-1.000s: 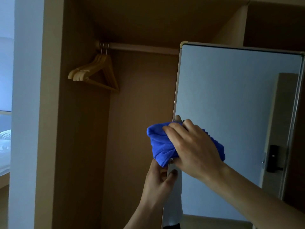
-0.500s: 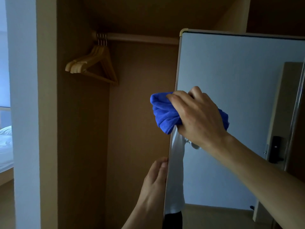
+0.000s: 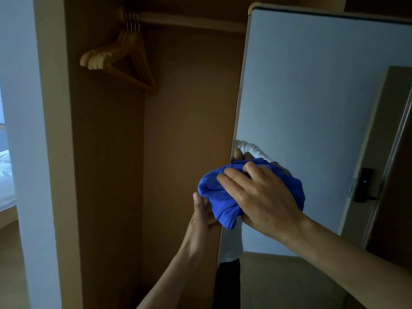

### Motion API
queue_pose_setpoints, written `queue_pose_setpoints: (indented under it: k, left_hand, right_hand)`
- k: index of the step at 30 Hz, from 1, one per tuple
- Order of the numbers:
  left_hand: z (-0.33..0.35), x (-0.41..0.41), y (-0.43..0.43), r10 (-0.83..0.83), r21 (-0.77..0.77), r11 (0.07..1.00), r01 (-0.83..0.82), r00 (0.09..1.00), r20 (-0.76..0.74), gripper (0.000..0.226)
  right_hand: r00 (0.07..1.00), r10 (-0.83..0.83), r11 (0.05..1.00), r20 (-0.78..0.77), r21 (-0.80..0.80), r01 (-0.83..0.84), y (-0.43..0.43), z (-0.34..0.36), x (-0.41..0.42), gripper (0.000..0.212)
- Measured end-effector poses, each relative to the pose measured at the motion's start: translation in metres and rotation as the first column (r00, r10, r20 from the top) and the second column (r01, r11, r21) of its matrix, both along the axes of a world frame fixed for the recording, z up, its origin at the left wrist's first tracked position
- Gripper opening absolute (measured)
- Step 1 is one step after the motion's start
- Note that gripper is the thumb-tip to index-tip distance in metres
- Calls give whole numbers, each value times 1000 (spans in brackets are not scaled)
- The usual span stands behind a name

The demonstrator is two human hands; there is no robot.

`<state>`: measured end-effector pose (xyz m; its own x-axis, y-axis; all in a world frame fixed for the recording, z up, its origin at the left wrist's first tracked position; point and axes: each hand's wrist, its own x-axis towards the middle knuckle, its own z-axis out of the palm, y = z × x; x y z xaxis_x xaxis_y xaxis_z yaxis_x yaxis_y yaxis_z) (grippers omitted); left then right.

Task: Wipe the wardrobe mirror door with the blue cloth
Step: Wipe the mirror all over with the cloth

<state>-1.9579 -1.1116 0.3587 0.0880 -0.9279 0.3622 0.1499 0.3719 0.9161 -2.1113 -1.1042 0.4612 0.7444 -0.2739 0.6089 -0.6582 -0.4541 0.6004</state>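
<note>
Pressing the bunched blue cloth (image 3: 225, 197) against the mirror door (image 3: 312, 97) near its left edge, the right hand (image 3: 263, 197) grips it with curled fingers. The left hand (image 3: 202, 221) clasps the door's edge. Wiping looks underway, with most glass seemingly left.

Mirror door (image 3: 312, 85) cut off right and below; blue cloth (image 3: 223, 197) partly under right hand (image 3: 260, 197).

One mirror door (image 3: 312, 97), one blue cloth (image 3: 219, 195), two hands: left hand (image 3: 201, 221) and right hand (image 3: 260, 197). One rail (image 3: 189, 20) carries about four wooden hangers (image 3: 120, 54).
</note>
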Motion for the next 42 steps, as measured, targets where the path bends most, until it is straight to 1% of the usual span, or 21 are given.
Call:
queue_pose_setpoints:
  k: [3, 7, 10, 14, 17, 19, 22, 25, 28, 31, 33, 35, 38, 42]
  left_hand:
    - [-1, 2, 1, 5, 27, 1000, -6, 1000, 29, 72]
    - [-7, 2, -1, 16, 83, 996, -19, 999, 38, 86]
    - [-11, 2, 1, 31, 113, 993, -34, 999, 32, 88]
    - [-13, 3, 2, 30, 123, 992, -33, 999, 27, 86]
    - [-10, 2, 7, -6, 109, 994, 3, 1000, 27, 76]
    - [-8, 0, 9, -35, 78, 996, 37, 999, -33, 72]
    - [-10, -1, 9, -88, 36, 995, 95, 983, -163, 66]
    - [-16, 2, 4, -68, 51, 995, 81, 973, -219, 65]
    - [-14, 2, 4, -55, 41, 997, 63, 982, -179, 70]
    - [-13, 2, 5, -59, 3, 998, 59, 995, -78, 69]
    - [-15, 2, 3, -33, -1, 999, 33, 999, -32, 75]
    - [-17, 2, -2, 16, 30, 999, -15, 1000, -19, 84]
    - [-19, 2, -3, 27, 74, 997, -25, 999, -26, 90]
    - [-18, 3, -1, 25, 86, 996, -22, 999, -30, 88]
  right_hand:
    - [1000, -1, 998, -2, -55, 0, 1, 10, 2, 43]
    - [996, -9, 983, 89, -181, 25, -1, 42, 7, 42]
    - [992, -2, 975, 123, -219, 29, 1, 60, 10, 45]
    - [997, 1, 985, 72, -170, 11, 4, 46, 8, 47]
    - [1000, 9, 994, 19, -105, -7, 7, 19, 4, 42]
    - [1000, 27, 998, -13, -60, -27, 9, -2, 2, 43]
    - [999, 35, 999, -42, -6, -35, 12, -26, 0, 41]
    - [999, 38, 999, -19, 10, -37, 14, -35, -3, 41]
    - [998, 68, 998, 2, -7, -68, 16, -33, -7, 39]
    - [995, 95, 995, 23, -28, -95, 18, -22, -9, 39]
    - [995, 91, 995, 51, -55, -89, 18, -7, -8, 40]
    - [992, 86, 994, 90, -72, -80, 16, 10, -6, 42]
    - [990, 74, 994, 117, -85, -64, 15, 25, -4, 41]
    - [996, 63, 995, 64, -79, -57, 17, 6, -5, 39]
